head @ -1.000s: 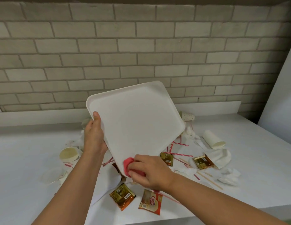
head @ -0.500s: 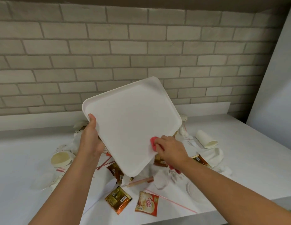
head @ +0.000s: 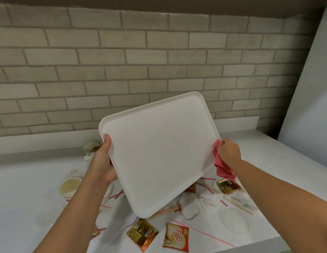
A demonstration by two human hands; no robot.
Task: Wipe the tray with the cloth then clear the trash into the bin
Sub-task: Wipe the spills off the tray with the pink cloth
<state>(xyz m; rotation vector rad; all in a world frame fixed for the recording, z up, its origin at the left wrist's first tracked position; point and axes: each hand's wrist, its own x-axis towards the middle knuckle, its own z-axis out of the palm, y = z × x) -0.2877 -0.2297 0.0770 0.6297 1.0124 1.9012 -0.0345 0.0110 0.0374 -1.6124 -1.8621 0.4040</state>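
Above the littered counter (head: pixel 22 172), the white tray (head: pixel 159 152), gripped only by the left hand (head: pixel 102 161) at one edge, could twist loose if the right hand (head: pixel 228 152), clutching the pink cloth (head: pixel 223 168), presses hard.

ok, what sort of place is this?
Probably a café or break-room counter, possibly a mock-up: a white counter against a brick-pattern wall, a serving tray with a pink cloth at its edge, and litter of coffee sachets, a paper cup and striped straws.
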